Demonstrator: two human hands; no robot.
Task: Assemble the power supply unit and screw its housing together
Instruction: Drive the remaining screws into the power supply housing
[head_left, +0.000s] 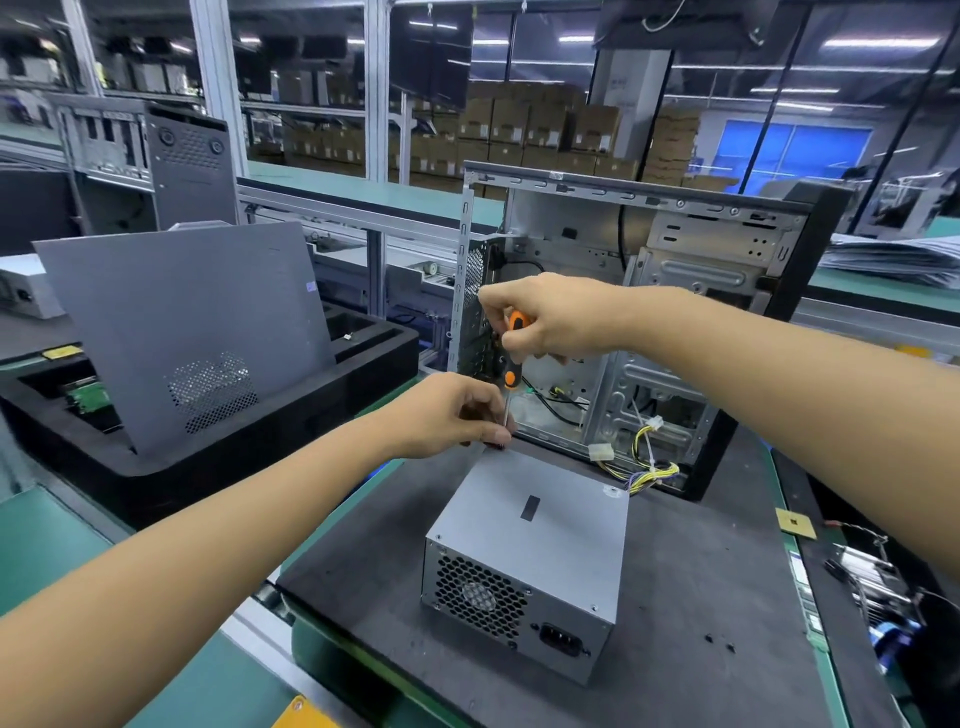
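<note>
Sitting near the middle of a dark work mat (701, 597), a grey metal power supply unit (530, 551) faces the viewer with its honeycomb fan grille (478, 595) and black mains socket (561, 640) on the near side. A small black label (530, 507) lies on its flat top. A bundle of yellow and black cables (644, 470) leaves its far right corner toward an open computer case (623, 322), which stands upright just behind the unit on the far side of the mat.

Two bare arms reach in from the near edge. The right hand (553, 322) is wrapped around the orange and black handle of a screwdriver (511, 364), held upright above the unit's far left corner. The left hand (452, 415) is lower, its fingertips pinched around the thin metal shaft close to the tip, right at that far left corner of the housing. Whether a screw sits under the tip cannot be made out.

To the left, a grey side panel (192, 332) with a perforated vent patch leans tilted in a black foam tray (218, 467). Two small dark screws (719, 643) lie on the mat to the right of the unit. At the right edge, a metal heatsink part (872, 577) rests on the green bench (47, 545). Stacked cardboard boxes (524, 130) fill the far background behind glass partitions.
</note>
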